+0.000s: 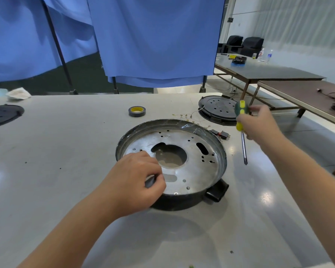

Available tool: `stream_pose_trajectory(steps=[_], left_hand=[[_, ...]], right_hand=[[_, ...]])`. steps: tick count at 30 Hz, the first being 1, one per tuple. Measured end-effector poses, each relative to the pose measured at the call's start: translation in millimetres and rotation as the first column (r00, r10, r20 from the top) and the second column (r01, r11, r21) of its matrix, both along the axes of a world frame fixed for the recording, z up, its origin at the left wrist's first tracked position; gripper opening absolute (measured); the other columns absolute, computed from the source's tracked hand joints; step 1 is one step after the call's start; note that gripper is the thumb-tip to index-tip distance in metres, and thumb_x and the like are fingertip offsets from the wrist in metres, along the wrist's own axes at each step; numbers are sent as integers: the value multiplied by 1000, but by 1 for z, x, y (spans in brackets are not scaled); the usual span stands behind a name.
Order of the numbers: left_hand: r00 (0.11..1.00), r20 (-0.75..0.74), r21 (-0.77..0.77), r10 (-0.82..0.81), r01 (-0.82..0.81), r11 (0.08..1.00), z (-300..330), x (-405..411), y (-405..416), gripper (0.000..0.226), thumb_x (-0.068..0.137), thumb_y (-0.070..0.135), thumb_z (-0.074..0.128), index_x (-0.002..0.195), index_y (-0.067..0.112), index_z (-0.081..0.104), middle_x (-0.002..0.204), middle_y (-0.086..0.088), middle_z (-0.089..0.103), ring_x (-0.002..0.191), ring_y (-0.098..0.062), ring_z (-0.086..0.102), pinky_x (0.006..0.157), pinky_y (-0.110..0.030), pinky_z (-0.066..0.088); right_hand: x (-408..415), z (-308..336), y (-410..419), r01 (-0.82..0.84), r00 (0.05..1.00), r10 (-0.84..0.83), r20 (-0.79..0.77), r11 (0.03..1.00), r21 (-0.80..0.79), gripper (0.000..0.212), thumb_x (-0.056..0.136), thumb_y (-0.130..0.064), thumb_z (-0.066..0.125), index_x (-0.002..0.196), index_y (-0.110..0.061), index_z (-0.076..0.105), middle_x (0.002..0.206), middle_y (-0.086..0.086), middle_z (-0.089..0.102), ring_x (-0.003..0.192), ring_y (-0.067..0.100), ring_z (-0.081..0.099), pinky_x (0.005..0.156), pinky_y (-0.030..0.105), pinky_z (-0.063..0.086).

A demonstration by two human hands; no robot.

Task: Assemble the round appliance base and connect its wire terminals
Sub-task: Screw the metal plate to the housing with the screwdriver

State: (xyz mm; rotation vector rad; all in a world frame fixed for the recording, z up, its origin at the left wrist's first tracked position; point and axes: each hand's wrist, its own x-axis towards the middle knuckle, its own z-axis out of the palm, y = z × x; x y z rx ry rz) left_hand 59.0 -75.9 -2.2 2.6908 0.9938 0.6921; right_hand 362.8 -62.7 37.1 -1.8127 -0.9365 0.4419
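Note:
The round appliance base (pixel 207 171), a black shell with a perforated metal plate inside, sits in the middle of the white table. My left hand (pixel 135 180) lies over its near left rim with fingers curled, pinching something small that I cannot make out. My right hand (pixel 259 124) holds a screwdriver (pixel 242 128) with a yellow and green handle in the air to the right of the base, its tip pointing down. Thin wires with terminals (pixel 188 118) and a small black switch part (pixel 220 134) lie just behind the base.
A roll of tape (pixel 137 111) lies behind the base. A black round cover (pixel 217 110) sits at the back right, another black disc (pixel 2 115) at the far left edge. A white cloth (pixel 18 93) lies at the back left. Blue curtains hang behind the table.

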Motion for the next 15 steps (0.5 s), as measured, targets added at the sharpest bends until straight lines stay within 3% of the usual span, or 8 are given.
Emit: stream_pose_trajectory(steps=[4, 8, 12, 15], left_hand=[[1000, 4, -18, 15, -15, 1000, 0, 0, 0, 46, 76, 39, 32, 66, 14, 69, 67, 5, 65, 76, -13, 54, 70, -31, 42], [1000, -3, -30, 24, -25, 999, 0, 0, -1, 48, 76, 40, 31, 67, 13, 69, 67, 5, 65, 77, -13, 53, 71, -30, 42], [1000, -8, -32, 24, -25, 999, 1, 0, -1, 46, 76, 40, 32, 67, 14, 69, 67, 5, 65, 77, -13, 53, 70, -30, 42], [1000, -8, -32, 19, -20, 999, 2, -1, -2, 45, 76, 39, 33, 67, 15, 69, 67, 5, 65, 76, -13, 53, 70, -30, 42]], right_hand=[[-36, 22, -1, -138, 967, 159, -198, 984, 114, 53, 88, -14, 62, 135, -19, 37, 94, 6, 59, 70, 13, 59, 51, 22, 49], [-78, 14, 1, -286, 899, 324, -295, 944, 163, 57, 90, -11, 61, 139, -19, 33, 88, 9, 66, 58, 8, 66, 51, 23, 54], [-102, -2, 1, -368, 840, 415, -349, 909, 195, 58, 93, -11, 58, 142, -18, 30, 90, 10, 69, 75, 17, 69, 60, 27, 57], [-107, -7, -1, -401, 822, 462, -333, 885, 239, 56, 93, -9, 57, 141, -20, 30, 93, 7, 70, 75, 13, 70, 59, 24, 57]])
